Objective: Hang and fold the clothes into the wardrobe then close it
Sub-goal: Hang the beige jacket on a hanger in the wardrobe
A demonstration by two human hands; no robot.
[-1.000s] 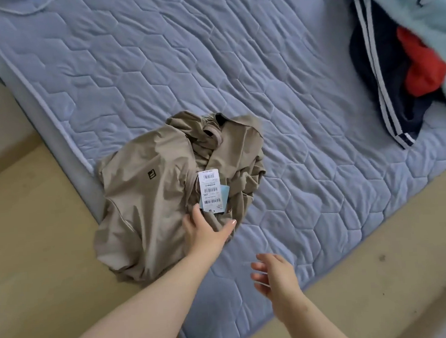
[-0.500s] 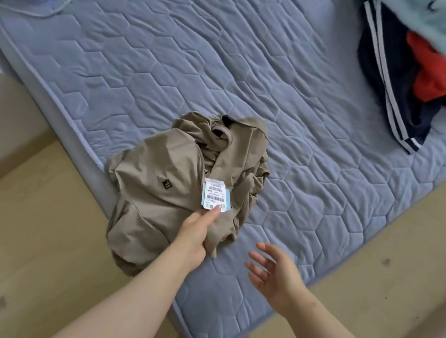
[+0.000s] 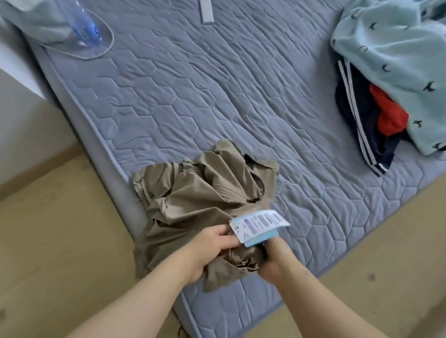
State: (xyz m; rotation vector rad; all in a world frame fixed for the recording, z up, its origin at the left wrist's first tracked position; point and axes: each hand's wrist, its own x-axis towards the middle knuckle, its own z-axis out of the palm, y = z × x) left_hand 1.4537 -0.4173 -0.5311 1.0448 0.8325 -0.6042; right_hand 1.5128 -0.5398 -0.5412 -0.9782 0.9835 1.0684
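Grips a crumpled khaki garment (image 3: 200, 196) in both hands at the lower centre of the frame. Bunched and heavily creased, heaped on the near edge of a grey-blue quilted mattress (image 3: 186, 92), with one side draping over that edge toward the pale wooden floor (image 3: 50, 231).

With the left hand (image 3: 208, 248), curls the fingers round a fold of the fabric, fingertips touching a pair of paper tags (image 3: 259, 222): a white one with blurred print on top, a light blue card beneath. With the right hand (image 3: 274, 257), clutches a gathered wad of the same cloth just below the tags, fingers closed and partly hidden behind the blue card.

At the right of the frame, well apart from the khaki piece, a heap of other clothes on the mattress: a pale blue fleece (image 3: 392, 54) dotted with small dark bird shapes on top, a navy garment with white stripes (image 3: 371, 139) under it, a red piece (image 3: 388, 117) tucked between the two.

Top centre: a small grey bar (image 3: 206, 9) lying flat on the quilting. Upper left: a clear plastic item with blue print (image 3: 85, 28), too blurred to identify, just beside a pale green cloth (image 3: 32, 21).
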